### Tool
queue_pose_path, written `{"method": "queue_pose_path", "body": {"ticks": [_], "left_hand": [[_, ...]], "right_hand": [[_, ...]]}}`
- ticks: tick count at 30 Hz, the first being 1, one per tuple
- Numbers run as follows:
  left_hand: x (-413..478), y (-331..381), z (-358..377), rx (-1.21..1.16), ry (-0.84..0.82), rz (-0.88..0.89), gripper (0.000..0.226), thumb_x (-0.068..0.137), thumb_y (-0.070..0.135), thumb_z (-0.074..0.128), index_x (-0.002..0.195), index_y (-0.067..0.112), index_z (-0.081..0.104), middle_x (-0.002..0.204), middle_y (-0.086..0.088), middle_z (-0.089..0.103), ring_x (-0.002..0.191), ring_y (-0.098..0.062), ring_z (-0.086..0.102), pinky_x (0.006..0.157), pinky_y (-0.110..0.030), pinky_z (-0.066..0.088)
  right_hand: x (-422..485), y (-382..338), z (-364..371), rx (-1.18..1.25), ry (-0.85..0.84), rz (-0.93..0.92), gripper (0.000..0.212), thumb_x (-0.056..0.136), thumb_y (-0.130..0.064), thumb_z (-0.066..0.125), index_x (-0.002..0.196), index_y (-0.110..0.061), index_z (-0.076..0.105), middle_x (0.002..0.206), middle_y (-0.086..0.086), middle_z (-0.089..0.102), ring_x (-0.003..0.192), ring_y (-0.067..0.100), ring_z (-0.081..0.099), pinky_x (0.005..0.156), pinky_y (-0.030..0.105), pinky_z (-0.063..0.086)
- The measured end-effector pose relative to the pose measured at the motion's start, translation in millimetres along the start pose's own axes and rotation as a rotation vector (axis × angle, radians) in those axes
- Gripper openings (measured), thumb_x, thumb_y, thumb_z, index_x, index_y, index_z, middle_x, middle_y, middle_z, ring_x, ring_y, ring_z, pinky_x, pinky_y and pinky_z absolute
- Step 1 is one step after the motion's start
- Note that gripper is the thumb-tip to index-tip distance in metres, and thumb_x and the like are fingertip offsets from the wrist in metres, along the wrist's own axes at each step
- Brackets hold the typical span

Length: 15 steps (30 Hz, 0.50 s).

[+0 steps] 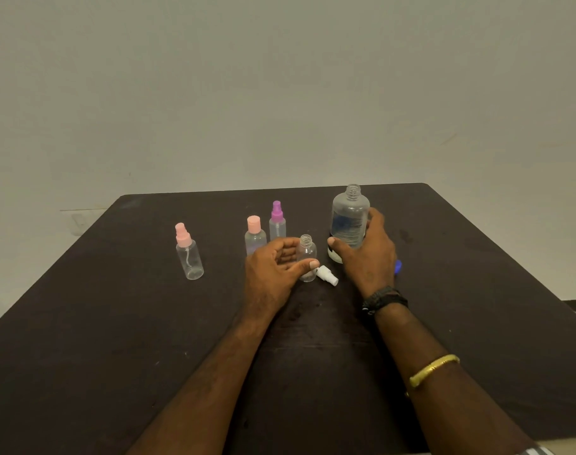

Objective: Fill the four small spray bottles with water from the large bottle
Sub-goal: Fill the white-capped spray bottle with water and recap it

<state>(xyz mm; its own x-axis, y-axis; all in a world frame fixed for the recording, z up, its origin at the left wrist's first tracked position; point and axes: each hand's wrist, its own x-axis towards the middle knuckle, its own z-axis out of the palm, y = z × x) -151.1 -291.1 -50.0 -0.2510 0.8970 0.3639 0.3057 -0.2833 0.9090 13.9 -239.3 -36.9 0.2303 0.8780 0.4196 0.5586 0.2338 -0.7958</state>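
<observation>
Two hands busy: left hand [273,269] curls round the uncapped small bottle [308,252] mid-table, light, tippy plastic, right hand [370,254] grips the large bottle [350,218] low, nr far edge of the table [116,323]; I'd reckon it heavier, squashy, so take it mid-body.

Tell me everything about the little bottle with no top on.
The little bottle is clear plastic, round-shouldered, with a ridged screw neck left open. It looks empty. It stands upright on the dark table, between the big bottle and the left hand, which holds it with the thumb in front and fingers behind. A white spray top lies on the table beside its base.
</observation>
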Motion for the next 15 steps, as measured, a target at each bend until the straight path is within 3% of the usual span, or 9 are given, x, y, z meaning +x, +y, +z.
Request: {"method": "queue_pose_path", "body": {"ticks": [6, 10, 15], "left_hand": [[0.1, -0.8, 0.3, -0.004, -0.01, 0.001, 0.053, 0.071, 0.022, 0.093, 0.118, 0.01, 0.072, 0.105, 0.0, 0.078, 0.095, -0.006, 0.075, 0.084, -0.02, 0.06], [-0.1, -0.9, -0.1, -0.008, -0.019, 0.001, 0.05, 0.072, 0.021, 0.092, 0.117, 0.012, 0.071, 0.104, 0.001, 0.078, 0.095, -0.008, 0.075, 0.085, -0.022, 0.061], [-0.7, 0.2, -0.8, -0.026, -0.031, 0.008, 0.048, 0.073, 0.019, 0.092, 0.116, 0.014, 0.072, 0.102, 0.004, 0.078, 0.093, -0.005, 0.075, 0.084, -0.022, 0.061]], "right_hand": [[3.4, 0.7, -0.1, 0.029, -0.011, -0.015, 0.071, 0.078, -0.025, 0.087, 0.135, -0.023, 0.046, 0.122, -0.001, 0.068, 0.107, 0.022, 0.067, 0.091, 0.041, 0.056], [1.0, -1.1, -2.9, 0.049, -0.012, -0.065, 0.073, 0.076, -0.021, 0.085, 0.138, -0.029, 0.047, 0.124, -0.004, 0.067, 0.108, 0.019, 0.065, 0.092, 0.041, 0.056], [-1.4, -3.2, -4.8, 0.014, -0.005, -0.212, 0.074, 0.078, -0.015, 0.076, 0.146, -0.028, 0.049, 0.136, -0.004, 0.062, 0.126, 0.017, 0.055, 0.1, 0.037, 0.049]]}}
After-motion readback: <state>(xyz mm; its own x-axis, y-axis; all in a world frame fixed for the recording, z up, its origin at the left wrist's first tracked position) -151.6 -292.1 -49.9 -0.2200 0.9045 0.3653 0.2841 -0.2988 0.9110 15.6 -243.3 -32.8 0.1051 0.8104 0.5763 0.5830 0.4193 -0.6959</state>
